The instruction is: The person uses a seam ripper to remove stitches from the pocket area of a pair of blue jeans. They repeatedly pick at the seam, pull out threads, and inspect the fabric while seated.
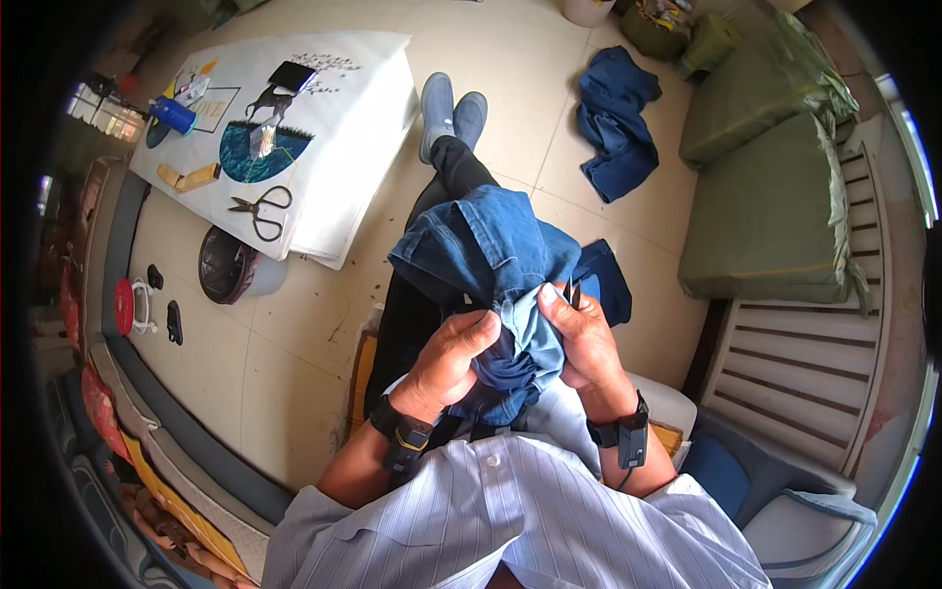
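Observation:
Across my lap lies a blue denim garment [510, 240], bunched up, with its paler inner side showing near my hands. My left hand [453, 358] is closed, pinching a fold of the denim between thumb and fingers. Opposite it, my right hand [587, 344] grips the same fabric with the thumb on top. A small dark pointed tool [572, 291], perhaps thread snips, sticks up from between the right fingers; most of it is hidden. The fabric between both thumbs is drawn close together.
More denim [618, 123] lies on the tiled floor ahead. To the left stands a white-covered table [343, 128] with black-handled scissors [261, 212] and a blue bottle [173, 115]. Below it is a waste bin [228, 265]. Green cushions [770, 211] rest on a slatted bench [795, 363] at right.

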`<state>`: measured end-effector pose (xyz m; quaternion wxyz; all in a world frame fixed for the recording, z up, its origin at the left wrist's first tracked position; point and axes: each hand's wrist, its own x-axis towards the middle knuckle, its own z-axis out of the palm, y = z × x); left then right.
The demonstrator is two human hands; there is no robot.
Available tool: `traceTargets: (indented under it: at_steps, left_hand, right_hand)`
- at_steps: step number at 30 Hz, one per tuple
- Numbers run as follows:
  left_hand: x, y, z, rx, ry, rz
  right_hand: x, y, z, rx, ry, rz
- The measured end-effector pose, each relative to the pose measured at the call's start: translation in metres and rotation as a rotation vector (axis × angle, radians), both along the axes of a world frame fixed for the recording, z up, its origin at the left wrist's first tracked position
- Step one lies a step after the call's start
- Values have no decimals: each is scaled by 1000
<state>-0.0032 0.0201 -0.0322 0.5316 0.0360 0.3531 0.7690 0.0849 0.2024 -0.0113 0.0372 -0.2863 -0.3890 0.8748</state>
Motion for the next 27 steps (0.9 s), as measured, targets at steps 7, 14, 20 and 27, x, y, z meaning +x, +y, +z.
traceTargets:
  at_steps: [7,14,20,27]
  left_hand:
    - [1,-2,-4,18,-98,57]
    - [-10,-4,5,89,-107,37]
    - [-4,-4,-3,45,-162,125]
    - [-5,0,2,82,-146,113]
  right_hand:
    - [-9,-4,9,-76,-46,1]
    - [-8,4,1,-120,-24,12]
    - [-5,5,4,-164,1,18]
    - [-6,8,6,-336,80,19]
